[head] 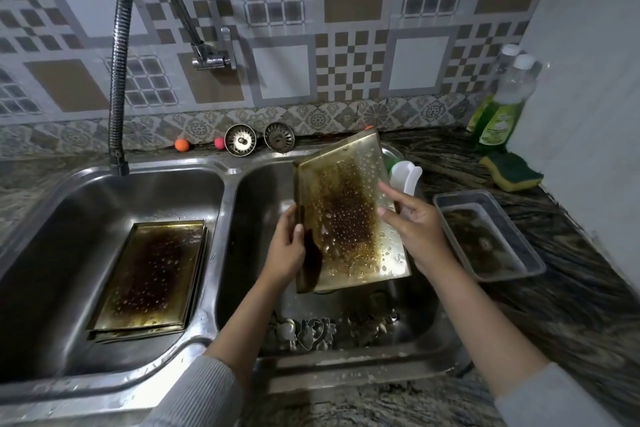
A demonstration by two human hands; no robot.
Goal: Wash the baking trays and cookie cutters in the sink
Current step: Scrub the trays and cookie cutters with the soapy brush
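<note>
The stained baking tray (349, 215) is hanging tilted over the right sink basin (256, 204), wet and beaded, so it is probably stiff, light and slippery, best gripped by its raised rims. The left hand (285, 248) is curling its fingers (298, 231) round the left rim, while the right hand (414, 230) is pinching the right edge, fingers loosely spread.

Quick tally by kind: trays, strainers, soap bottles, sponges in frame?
Baking trays: 3, one held, one in the left basin, one on the counter
Sink strainers: 2
Soap bottles: 2
Sponges: 1
Total: 8
</note>
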